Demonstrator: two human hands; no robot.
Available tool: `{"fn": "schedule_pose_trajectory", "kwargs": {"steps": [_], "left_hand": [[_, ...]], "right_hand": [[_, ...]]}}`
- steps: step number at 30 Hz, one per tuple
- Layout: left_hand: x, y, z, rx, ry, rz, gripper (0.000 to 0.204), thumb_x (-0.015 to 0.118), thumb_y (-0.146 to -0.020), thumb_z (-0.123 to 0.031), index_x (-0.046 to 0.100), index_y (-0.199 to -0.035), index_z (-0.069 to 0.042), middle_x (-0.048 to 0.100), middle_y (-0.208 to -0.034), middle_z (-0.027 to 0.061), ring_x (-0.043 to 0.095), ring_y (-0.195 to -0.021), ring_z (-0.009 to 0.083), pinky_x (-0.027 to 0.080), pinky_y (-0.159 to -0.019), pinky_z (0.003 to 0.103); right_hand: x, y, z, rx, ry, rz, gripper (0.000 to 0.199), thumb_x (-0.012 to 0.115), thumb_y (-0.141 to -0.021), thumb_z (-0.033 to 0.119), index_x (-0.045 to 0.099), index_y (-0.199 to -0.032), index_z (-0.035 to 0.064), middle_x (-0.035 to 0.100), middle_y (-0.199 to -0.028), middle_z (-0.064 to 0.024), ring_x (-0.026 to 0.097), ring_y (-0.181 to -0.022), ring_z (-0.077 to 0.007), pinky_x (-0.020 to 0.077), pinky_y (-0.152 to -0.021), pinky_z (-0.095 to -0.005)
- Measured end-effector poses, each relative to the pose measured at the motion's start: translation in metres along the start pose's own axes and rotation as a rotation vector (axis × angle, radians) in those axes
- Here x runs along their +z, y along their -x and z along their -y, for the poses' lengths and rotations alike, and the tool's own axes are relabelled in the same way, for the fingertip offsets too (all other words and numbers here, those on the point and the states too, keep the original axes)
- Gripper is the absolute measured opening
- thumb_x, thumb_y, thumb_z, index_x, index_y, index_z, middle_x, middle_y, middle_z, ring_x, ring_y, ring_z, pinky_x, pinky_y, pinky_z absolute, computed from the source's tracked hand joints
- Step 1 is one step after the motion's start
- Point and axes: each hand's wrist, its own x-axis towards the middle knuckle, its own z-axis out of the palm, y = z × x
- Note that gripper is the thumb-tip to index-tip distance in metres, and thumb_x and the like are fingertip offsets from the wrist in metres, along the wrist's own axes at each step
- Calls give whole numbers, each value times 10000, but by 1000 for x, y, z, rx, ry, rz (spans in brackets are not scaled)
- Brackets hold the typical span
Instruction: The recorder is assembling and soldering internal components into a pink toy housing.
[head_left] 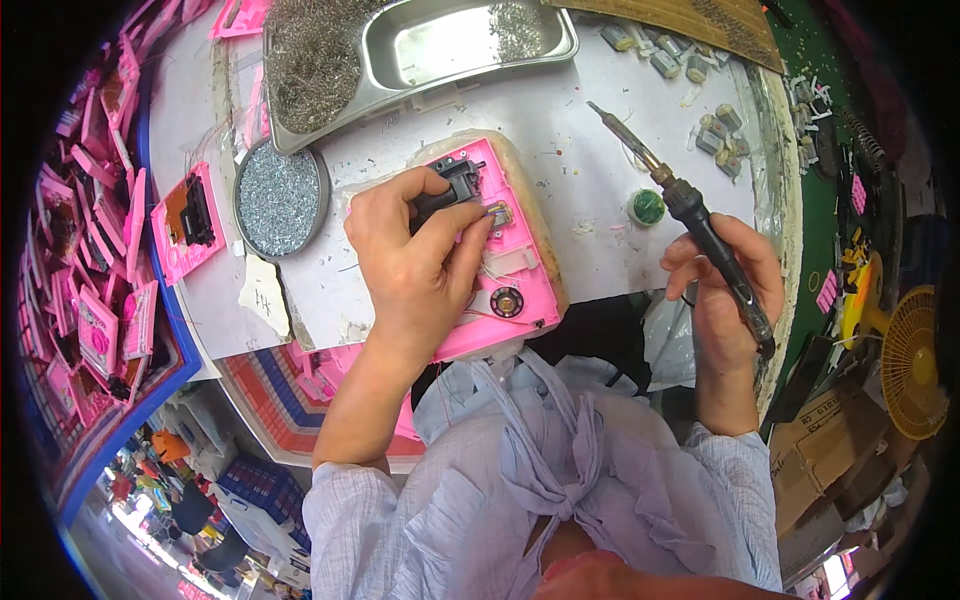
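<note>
My left hand (420,255) rests over a pink plastic housing (537,285), its thumb and index finger pinching a small motor (499,213) inside it. Beside those fingers is a dark grey plastic mechanism (458,180), partly covered by the hand. A round black speaker (507,301) and thin wires lie lower in the housing, which sits on a pale, worn-edged block. In my right hand (725,300) is a soldering iron (700,215), closed round its black handle. The metal tip points up and left over the white table, apart from the housing.
A round dish of screws (280,196) and a pink panel (190,225) lie left. Behind stands a steel tray (425,92) holding springs (315,65). A green-filled tub (647,206) and several small motors (728,117) lie right. Pink housings (97,325) fill the far left.
</note>
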Motion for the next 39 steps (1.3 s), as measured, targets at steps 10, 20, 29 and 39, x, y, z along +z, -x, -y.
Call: {"fn": "schedule_pose_trajectory", "kwargs": {"steps": [10,20,29,39], "left_hand": [[-3,0,0,9,39,29,156,842,-721,-168,765,-857,-159,612,-1072,45,538,-958,249,356,-867,412],[-11,-9,-6,67,-88,157,157,812,-749,-177,754,-891,-145,578,-1148,91,508,-999,264,336,-918,418],[-12,-11,-8,47,-73,177,110,799,-739,-180,759,-838,-154,596,-1166,77,520,-1043,284,304,-934,475],[-15,-15,-10,65,-95,219,123,792,-750,-180,767,-864,-140,594,-1193,84,523,-1067,291,307,-946,504]], "right_hand": [[4,1,-6,9,-54,69,584,837,-872,176,575,-1335,-67,692,-1106,-198,702,-956,-229,589,-771,-299],[11,-4,-11,-200,297,231,275,782,-791,-67,696,-1047,-17,608,-741,-59,519,-615,-123,369,-560,-265],[14,-9,-12,-201,341,269,295,785,-785,-54,689,-1060,-8,628,-747,-73,557,-616,-136,396,-555,-270],[14,-12,-14,-200,358,286,303,782,-782,-60,686,-1064,-4,657,-770,-85,580,-621,-145,418,-561,-273]]}}
